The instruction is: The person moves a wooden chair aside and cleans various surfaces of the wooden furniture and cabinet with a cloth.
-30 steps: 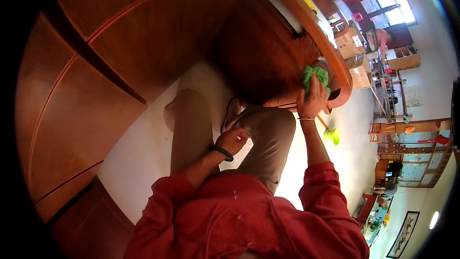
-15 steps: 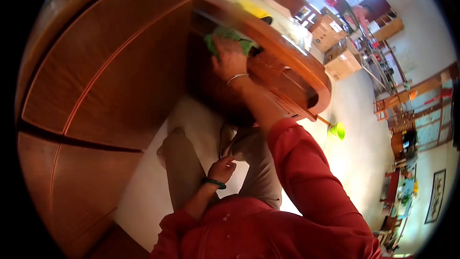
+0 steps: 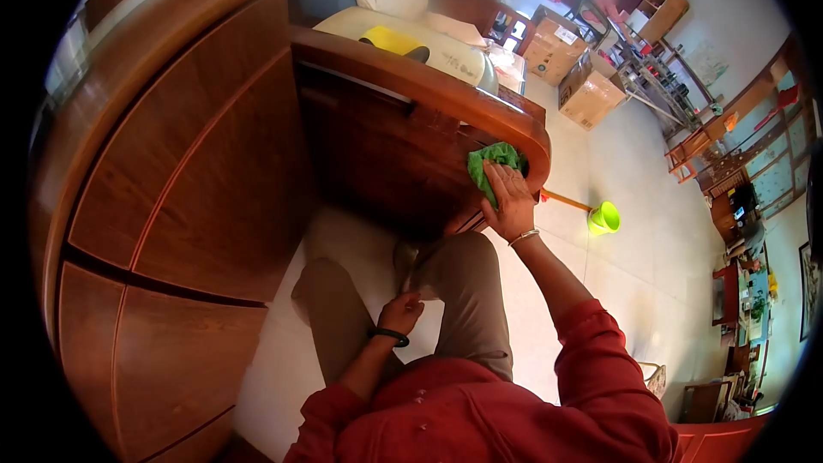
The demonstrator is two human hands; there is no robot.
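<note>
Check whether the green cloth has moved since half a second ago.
Yes. Against the wooden armrest, the green cloth under the right hand has moved rightward, to near the armrest's rounded end.

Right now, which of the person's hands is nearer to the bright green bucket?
Right. The right hand, on the green cloth, has the bucket to its right; the left hand is farther off, near the legs.

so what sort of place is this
Probably a home's large living area, perhaps partly used for storage: dark wooden furniture up close, cardboard boxes beyond it, and a framed picture at the right edge of the view.
</note>
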